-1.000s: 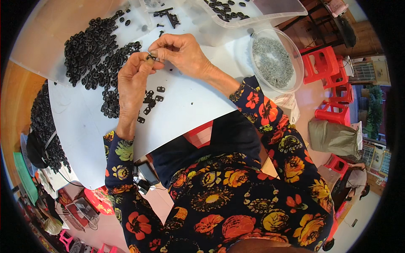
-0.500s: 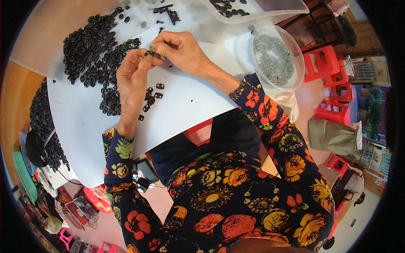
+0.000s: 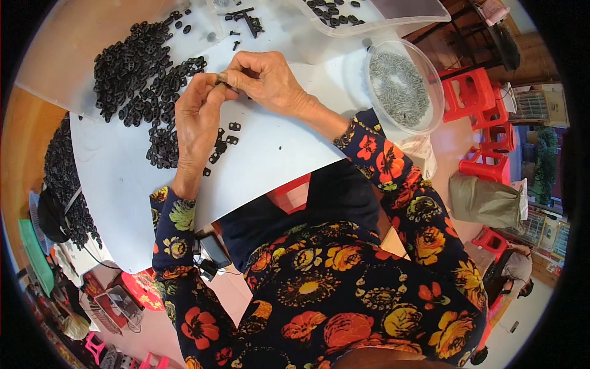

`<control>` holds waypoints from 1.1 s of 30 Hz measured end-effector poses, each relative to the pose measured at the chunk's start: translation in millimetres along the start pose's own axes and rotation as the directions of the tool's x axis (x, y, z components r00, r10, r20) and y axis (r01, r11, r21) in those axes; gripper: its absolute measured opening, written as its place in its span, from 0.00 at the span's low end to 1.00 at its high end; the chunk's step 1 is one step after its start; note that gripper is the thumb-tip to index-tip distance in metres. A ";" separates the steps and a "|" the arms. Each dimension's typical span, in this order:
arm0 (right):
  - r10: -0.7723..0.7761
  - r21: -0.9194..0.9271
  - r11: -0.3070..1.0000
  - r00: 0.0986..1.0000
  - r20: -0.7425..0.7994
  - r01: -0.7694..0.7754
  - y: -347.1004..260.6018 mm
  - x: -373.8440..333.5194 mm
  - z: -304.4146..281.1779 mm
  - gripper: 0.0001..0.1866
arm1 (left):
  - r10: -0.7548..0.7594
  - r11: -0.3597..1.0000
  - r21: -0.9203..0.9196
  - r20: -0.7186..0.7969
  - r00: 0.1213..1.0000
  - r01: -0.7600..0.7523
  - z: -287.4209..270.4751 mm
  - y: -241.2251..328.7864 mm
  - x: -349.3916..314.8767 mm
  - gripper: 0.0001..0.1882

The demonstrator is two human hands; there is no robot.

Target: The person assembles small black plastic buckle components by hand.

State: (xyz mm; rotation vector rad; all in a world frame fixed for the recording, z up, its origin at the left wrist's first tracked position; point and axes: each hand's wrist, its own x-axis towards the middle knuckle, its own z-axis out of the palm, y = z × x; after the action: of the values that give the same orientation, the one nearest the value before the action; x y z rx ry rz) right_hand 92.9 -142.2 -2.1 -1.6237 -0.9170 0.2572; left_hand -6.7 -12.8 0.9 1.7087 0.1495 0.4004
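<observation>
My left hand and my right hand meet fingertip to fingertip above a white board. Between the fingers sits one small dark part, mostly hidden, and both hands pinch it. Just below the hands a few loose black parts lie on the board. A big heap of black plastic pieces spreads to the left of my left hand. Both forearms wear a dark flowered sleeve.
A round clear tub of small grey metal bits stands to the right. A clear tray with black pieces is at the top. More black pieces pile at the left edge. Red plastic stools stand at the right.
Both hands have stayed together on the small part, with only slight shifts of the fingers. The view has moved a little.
</observation>
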 end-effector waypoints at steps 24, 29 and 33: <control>0.068 0.307 0.950 0.997 -0.021 -0.058 -4.3 1.6 -3.8 0.09 | -0.006 0.976 -0.220 -0.030 1.000 -0.001 2.5 2.1 -2.2 0.07; 0.009 0.239 0.971 0.999 -0.031 -0.001 -2.2 3.3 -1.3 0.07 | -0.062 0.973 -0.223 -0.016 0.998 0.057 -0.3 3.4 -2.6 0.09; 0.017 0.207 0.978 0.999 -0.028 -0.011 -5.7 2.0 -1.1 0.06 | 0.001 0.968 -0.252 -0.009 1.000 -0.003 1.1 6.0 -3.0 0.09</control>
State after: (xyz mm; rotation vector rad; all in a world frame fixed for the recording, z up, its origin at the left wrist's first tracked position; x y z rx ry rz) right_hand 92.5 -141.7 4.0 -1.4389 -0.8283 0.3263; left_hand -9.8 -15.9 6.0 1.4570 0.0989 0.4102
